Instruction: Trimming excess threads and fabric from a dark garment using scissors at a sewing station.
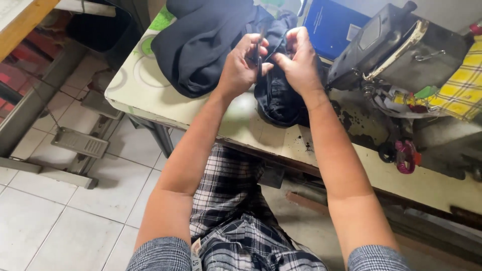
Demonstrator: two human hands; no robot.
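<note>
Fabric first: the dark navy garment [278,95] lies bunched on the pale, worn tabletop [150,95] at about twelve o'clock from where I sit, its upper edge lifted between my two hands. My left hand [241,65] has its grip closed around a thin dark tool [259,50], small scissors or a seam ripper as far as I can tell, held upright against the cloth. My right hand [300,60] pinches a fold of the same garment, fingers shut on it, just touching the left.

My worry is the point of that tool. It sits close to my right fingertips, so a slip could nick skin, and too deep a bite could cut the cloth itself instead of the thread. The loose bulk hangs near the tabletop's front edge at six o'clock, and I judge that a tug could drag it to the tiled floor [75,236].

A second black cloth heap [201,45] rests at ten o'clock. At two o'clock stands a grey sewing machine [401,50], tipped back. Yellow checked cloth [462,85] lies at three o'clock. A dark bin [100,25] stands on the floor at eleven o'clock; I cannot see what is in it.
</note>
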